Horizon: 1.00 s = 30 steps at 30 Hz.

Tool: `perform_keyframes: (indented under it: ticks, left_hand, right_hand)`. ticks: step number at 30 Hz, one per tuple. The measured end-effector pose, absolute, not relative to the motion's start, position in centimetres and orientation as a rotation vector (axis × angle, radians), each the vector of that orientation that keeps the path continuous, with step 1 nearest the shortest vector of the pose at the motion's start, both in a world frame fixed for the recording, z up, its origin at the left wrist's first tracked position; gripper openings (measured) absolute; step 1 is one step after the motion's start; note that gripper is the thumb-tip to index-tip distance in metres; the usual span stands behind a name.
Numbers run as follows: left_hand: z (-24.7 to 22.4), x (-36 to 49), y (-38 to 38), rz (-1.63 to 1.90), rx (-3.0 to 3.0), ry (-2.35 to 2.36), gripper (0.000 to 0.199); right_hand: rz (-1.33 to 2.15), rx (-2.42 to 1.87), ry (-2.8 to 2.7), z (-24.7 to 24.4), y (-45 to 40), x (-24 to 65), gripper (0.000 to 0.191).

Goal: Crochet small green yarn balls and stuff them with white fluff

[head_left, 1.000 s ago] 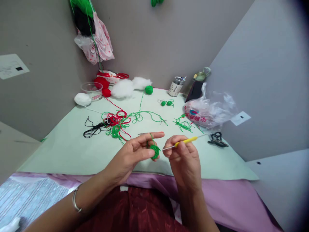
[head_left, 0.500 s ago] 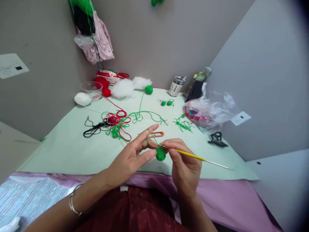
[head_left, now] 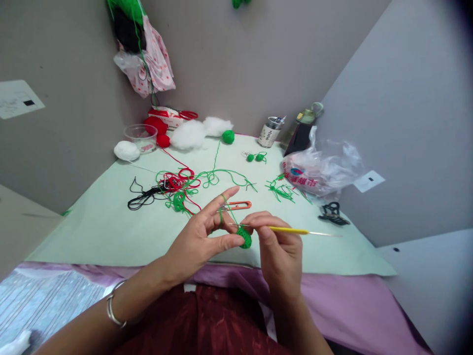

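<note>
Two hands at near centre, above the worktop. Left hand: thumb and middle finger pinching one small green crochet piece; index finger extended, one green strand looped over it. Right hand: fingers pressed together around one yellow-handled crochet hook, hook end at the crochet piece, metal tail pointing right.

Counted on the worktop:
- One orange thread snip, just beyond the hands.
- One tangle of red, green and black yarn, left of centre.
- One loose green ball at far centre; two smaller green balls to its right.
- Two red balls and one white ball at far left.
- Two tufts of white stuffing.
- One black scissors at right.

Containers:
- One clear plastic cup, far left, contents not discernible.
- One small jar, far centre, holding small tools.
- One plastic bag at right, contents hidden.
- One spotted bag hanging on the wall, green and black yarn showing at top.
</note>
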<state>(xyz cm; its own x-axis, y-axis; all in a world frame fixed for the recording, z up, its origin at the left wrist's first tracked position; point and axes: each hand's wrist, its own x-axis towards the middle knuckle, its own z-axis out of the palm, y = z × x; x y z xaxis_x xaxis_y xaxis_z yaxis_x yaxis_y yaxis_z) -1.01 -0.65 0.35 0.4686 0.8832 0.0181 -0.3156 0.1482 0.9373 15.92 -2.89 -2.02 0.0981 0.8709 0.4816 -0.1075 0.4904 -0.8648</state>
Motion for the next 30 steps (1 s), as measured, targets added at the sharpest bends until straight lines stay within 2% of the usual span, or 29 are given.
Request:
perform_keyframes:
  ticks: [6, 13, 22, 27, 30]
  left_hand:
    - [0.3, -0.8, -0.7, 1.011, 1.118, 0.67, 0.083]
    - [0.2, -0.8, -0.6, 1.062, 1.17, 0.707, 0.072]
    - [-0.3, -0.6, -0.9, 1.144, 1.256, 0.794, 0.067]
    - [-0.5, -0.3, -1.1, 1.1, 1.049, 0.684, 0.074]
    - [-0.4, -0.4, -1.0, 0.936, 0.777, 0.57, 0.066]
  right_hand:
    - [0.985, -0.68, -1.086, -1.4, -2.2, 15.5, 0.017]
    - [0.958, -0.689, -1.152, -1.5, -2.6, 15.8, 0.023]
    - [0.419, -0.85, -1.573, -1.5, -3.9, 16.0, 0.026]
    - [-0.116, -0.949, -1.736, -3.4, -4.1, 15.5, 0.04]
    - [-0.073, -0.912, -1.642, -3.6, -4.0, 15.2, 0.039]
